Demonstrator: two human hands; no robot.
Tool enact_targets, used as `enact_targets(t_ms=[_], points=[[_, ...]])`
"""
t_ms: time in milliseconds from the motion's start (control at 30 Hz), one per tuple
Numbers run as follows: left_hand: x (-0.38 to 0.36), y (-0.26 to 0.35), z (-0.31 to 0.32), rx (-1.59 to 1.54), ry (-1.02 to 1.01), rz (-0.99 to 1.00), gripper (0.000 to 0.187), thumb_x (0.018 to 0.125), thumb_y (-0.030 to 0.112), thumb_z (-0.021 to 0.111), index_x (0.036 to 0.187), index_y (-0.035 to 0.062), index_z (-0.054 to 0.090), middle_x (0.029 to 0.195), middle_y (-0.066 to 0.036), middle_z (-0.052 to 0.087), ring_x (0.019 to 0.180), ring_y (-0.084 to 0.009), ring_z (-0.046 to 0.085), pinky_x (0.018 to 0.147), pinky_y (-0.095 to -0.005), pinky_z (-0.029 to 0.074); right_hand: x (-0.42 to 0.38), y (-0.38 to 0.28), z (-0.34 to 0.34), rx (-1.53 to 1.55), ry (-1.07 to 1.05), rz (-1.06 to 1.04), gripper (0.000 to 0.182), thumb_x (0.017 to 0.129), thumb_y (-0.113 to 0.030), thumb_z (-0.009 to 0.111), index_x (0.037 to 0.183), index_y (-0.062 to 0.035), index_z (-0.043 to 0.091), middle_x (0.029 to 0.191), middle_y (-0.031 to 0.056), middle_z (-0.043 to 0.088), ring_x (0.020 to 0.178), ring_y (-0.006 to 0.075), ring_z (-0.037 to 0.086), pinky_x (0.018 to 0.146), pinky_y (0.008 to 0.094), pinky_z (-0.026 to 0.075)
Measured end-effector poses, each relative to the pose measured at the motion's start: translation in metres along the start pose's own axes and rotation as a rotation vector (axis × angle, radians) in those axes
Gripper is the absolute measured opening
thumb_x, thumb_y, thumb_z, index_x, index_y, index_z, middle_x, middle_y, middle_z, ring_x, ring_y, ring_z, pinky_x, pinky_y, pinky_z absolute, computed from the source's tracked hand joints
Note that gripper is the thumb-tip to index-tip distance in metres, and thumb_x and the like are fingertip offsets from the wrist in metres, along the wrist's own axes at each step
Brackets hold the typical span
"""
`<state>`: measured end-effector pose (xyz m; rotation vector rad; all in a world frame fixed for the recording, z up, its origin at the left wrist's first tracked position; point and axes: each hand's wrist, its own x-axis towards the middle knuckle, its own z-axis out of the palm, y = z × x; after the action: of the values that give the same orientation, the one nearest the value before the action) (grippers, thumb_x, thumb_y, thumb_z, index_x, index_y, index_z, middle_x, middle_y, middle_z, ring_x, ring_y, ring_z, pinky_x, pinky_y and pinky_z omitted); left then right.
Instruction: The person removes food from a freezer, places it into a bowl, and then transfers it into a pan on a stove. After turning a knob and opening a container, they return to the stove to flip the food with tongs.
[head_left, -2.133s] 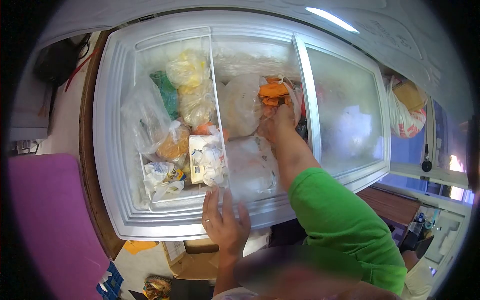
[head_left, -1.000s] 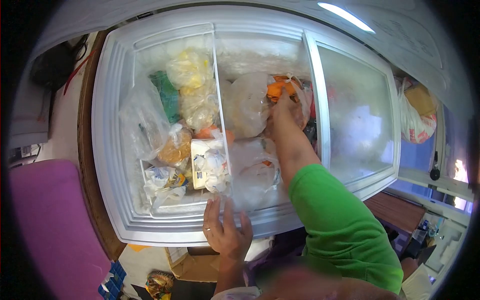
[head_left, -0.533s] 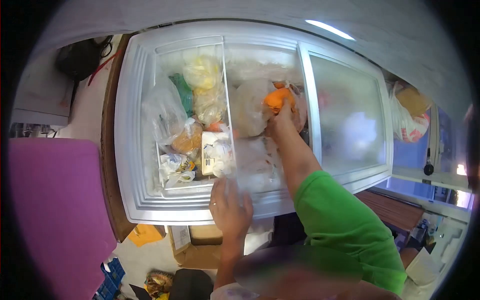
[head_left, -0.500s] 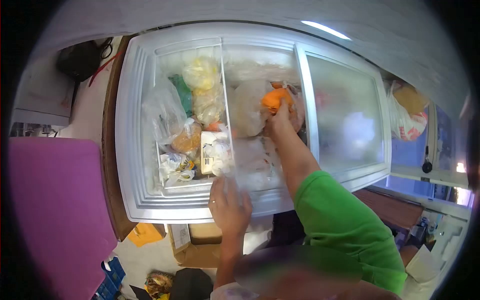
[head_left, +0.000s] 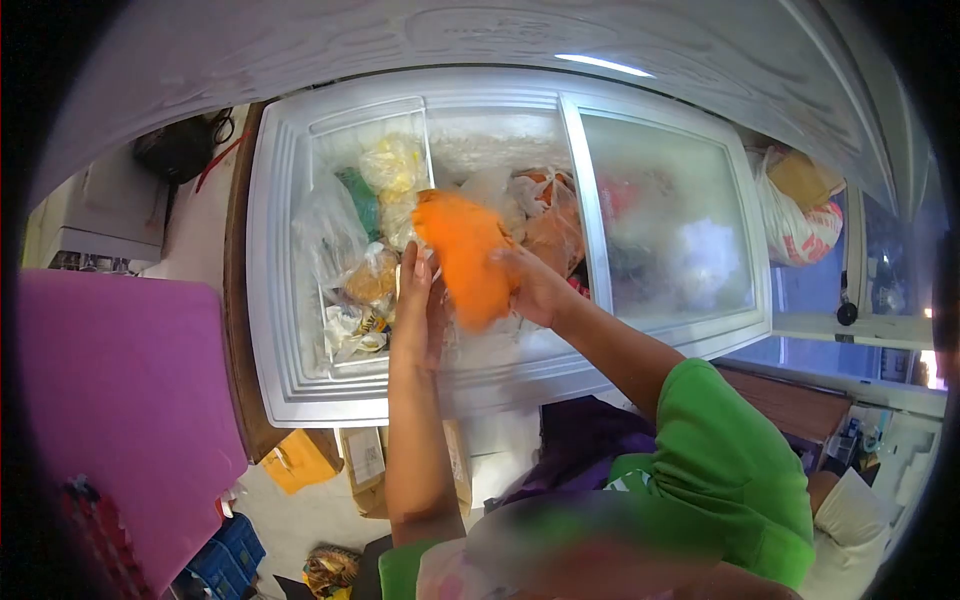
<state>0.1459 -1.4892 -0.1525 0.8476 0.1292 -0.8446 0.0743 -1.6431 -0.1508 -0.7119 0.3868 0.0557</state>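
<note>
A bright orange plastic bag [head_left: 462, 255], its lower edge blurred by motion, is held up over the middle of the open chest freezer [head_left: 330, 410]. My right hand [head_left: 532, 288] grips it along its right side. On the bag's left is my left hand [head_left: 418, 290], with fingers stretched upward and palm turned toward it. Beneath and behind the bag lie frosty plastic bags, among them a reddish-brown filled bag [head_left: 552, 238]. A wire divider separates these from the left compartment, where a yellowish bag [head_left: 392, 163] and a clear bag [head_left: 335, 232] sit.
A frosted sliding glass lid [head_left: 675, 220] covers the freezer's right part. The raised lid [head_left: 420, 35] spans the top of view. A purple panel [head_left: 125, 400] stands at left. Below are a cardboard box [head_left: 370, 490], an orange container [head_left: 302, 460] and a blue crate [head_left: 225, 560].
My right hand has lifted the orange bag out of the freezer's middle compartment and brought it leftward and nearer. My left hand has left the front rim and risen beside the bag.
</note>
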Motion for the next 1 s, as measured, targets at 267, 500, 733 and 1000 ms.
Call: enact_targets(t_ms=[267,500,733,1000], points=[[0.025,-0.004,-0.030,-0.482,-0.114,0.095,0.052,0.085,0.034,0.055,0.126,0.0053,0.042,0.121,-0.011,0.052,0.109,-0.0276,0.051,0.092,-0.0427,0.043,0.031,-0.030,-0.009,-0.786,0.217,-0.143,0.031,0.090,-0.023,0.050,0.112,-0.0017,0.049,0.106,0.0090,0.056,0.090,0.0173,0.058,0.078,0.0277,0.047],[0.026,0.010,-0.036,-0.463,-0.085,0.185,0.052,0.083,0.034,0.056,0.124,0.0037,0.043,0.119,-0.011,0.053,0.108,-0.0266,0.052,0.093,-0.0407,0.042,0.188,0.023,-0.271,-0.874,1.339,-0.621,0.036,0.080,-0.027,0.054,0.104,0.0000,0.055,0.107,0.0149,0.058,0.095,0.0249,0.057,0.086,0.0340,0.043],[0.024,0.014,-0.033,-0.440,-0.009,0.231,0.050,0.085,0.032,0.053,0.124,0.0030,0.042,0.121,-0.012,0.051,0.109,-0.0267,0.051,0.094,-0.0411,0.041,0.135,0.050,-0.319,-1.035,1.331,-0.062,0.033,0.083,-0.032,0.050,0.103,-0.0055,0.057,0.097,0.0132,0.059,0.084,0.0233,0.057,0.075,0.0347,0.044],[0.031,0.008,-0.034,-0.439,-0.014,0.166,0.050,0.086,0.032,0.052,0.125,0.0035,0.041,0.122,-0.013,0.051,0.109,-0.0282,0.051,0.093,-0.0434,0.042,0.131,0.061,-0.315,-1.090,1.176,-0.280,0.032,0.087,-0.037,0.047,0.102,-0.0119,0.059,0.086,0.0112,0.060,0.071,0.0214,0.058,0.062,0.0356,0.046]])
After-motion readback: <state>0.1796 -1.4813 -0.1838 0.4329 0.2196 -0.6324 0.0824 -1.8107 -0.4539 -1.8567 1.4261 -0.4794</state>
